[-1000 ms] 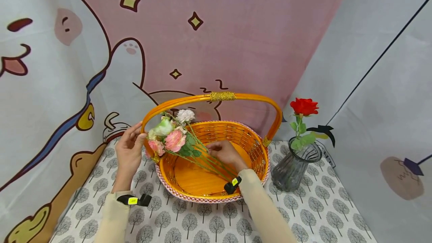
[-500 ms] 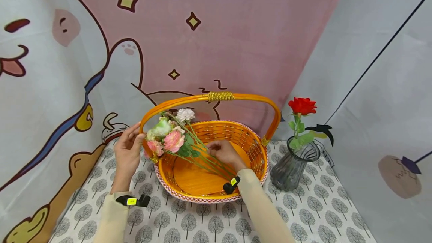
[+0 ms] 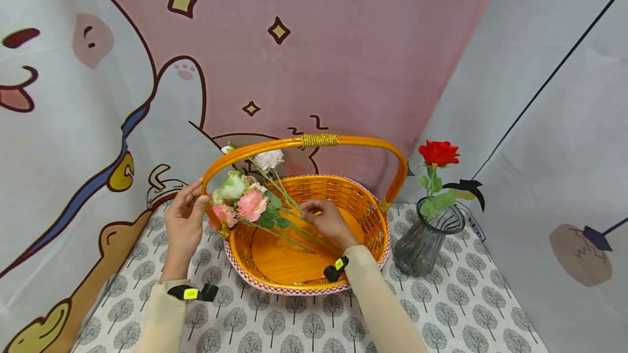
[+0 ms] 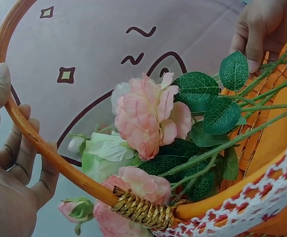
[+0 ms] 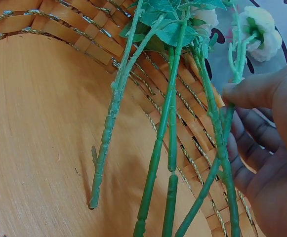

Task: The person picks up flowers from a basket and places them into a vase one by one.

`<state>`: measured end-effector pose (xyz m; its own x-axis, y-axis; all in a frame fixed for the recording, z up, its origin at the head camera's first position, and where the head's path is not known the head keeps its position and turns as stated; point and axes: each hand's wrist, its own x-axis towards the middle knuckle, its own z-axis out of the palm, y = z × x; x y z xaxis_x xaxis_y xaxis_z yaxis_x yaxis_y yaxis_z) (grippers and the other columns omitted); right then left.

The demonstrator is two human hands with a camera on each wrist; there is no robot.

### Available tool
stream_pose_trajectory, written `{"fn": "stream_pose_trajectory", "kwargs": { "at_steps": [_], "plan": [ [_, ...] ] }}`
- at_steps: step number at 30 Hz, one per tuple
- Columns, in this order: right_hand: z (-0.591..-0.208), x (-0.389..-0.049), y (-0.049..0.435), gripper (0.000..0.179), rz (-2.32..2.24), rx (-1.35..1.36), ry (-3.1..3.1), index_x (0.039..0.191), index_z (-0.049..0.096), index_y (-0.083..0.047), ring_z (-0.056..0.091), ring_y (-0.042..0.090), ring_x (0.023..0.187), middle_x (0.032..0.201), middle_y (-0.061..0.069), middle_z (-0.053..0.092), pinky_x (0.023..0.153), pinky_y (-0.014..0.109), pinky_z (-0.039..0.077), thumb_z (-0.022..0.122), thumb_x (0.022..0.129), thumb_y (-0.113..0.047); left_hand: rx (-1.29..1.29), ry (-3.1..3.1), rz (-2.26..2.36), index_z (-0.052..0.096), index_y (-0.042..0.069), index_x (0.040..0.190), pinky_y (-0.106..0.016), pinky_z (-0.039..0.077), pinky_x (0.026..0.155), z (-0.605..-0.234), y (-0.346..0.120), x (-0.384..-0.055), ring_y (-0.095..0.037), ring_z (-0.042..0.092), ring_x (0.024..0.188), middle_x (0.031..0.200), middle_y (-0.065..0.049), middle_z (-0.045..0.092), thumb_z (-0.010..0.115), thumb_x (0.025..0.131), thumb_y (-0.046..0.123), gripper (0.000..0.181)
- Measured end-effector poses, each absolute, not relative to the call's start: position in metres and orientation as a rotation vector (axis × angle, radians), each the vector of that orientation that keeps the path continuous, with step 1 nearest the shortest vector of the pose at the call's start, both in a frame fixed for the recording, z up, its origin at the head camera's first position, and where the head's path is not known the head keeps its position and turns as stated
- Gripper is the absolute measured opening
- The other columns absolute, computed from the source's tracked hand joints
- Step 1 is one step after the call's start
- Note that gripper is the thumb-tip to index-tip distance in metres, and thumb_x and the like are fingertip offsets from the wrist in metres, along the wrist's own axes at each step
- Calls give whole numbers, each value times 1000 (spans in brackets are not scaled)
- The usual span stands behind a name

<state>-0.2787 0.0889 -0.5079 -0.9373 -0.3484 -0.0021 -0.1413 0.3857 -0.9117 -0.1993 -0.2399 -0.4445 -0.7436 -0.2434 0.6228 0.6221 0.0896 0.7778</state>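
An orange woven basket (image 3: 294,289) with a tall arched handle (image 3: 255,148) stands on the table. My left hand (image 3: 183,222) holds the handle's left side between thumb and fingers. Inside the basket, my right hand (image 3: 330,221) pinches a green stem (image 5: 201,190) between thumb and fingers; that stem runs up toward a white flower (image 3: 269,160). Other artificial flowers lean against the left rim: a pink one (image 3: 252,205), a pale green one (image 3: 233,186) and more pink blooms (image 4: 142,183). Their stems (image 5: 153,163) lie across the basket's wooden bottom (image 5: 44,123).
Right of the basket stands a grey glass vase (image 3: 422,247) holding a red rose (image 3: 439,153). A tree-print cloth (image 3: 275,323) covers the table. Behind hangs a pink and white cartoon curtain (image 3: 353,59), close to the basket's far side.
The white flower and its stem have shifted up slightly, and a small white bud now shows above the handle's left part. The left hand keeps its place on the handle.
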Motion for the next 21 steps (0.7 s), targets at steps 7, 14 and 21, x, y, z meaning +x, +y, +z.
{"fn": "stream_pose_trajectory", "kwargs": {
  "at_steps": [7, 14, 21],
  "plan": [
    [-506, -278, 88, 17, -1734, -468, 2478, 116, 76, -21, 70, 21, 97, 105, 0, 72, 82, 40, 59, 69, 100, -21, -351, -1748, -1720, 61, -2, 139, -13, 53, 87, -445, -240, -200, -4, 67, 100, 106, 5, 70, 58, 101, -3, 38],
    [-506, -280, 88, 18, -1839, -550, 2512, 115, 77, -19, 68, 33, 101, 104, 1, 74, 85, 38, 56, 71, 99, -19, -347, -1747, -1712, 61, -2, 138, -13, 53, 85, -444, -240, -199, -5, 68, 98, 106, 0, 71, 58, 101, -3, 38],
    [-504, -280, 90, 20, -1912, -552, 2572, 117, 78, -21, 67, 24, 97, 102, 0, 73, 85, 35, 57, 71, 98, -22, -333, -1759, -1713, 61, -1, 139, -12, 53, 86, -443, -239, -198, -5, 67, 98, 106, 6, 70, 58, 101, -2, 38]
  ]
}}
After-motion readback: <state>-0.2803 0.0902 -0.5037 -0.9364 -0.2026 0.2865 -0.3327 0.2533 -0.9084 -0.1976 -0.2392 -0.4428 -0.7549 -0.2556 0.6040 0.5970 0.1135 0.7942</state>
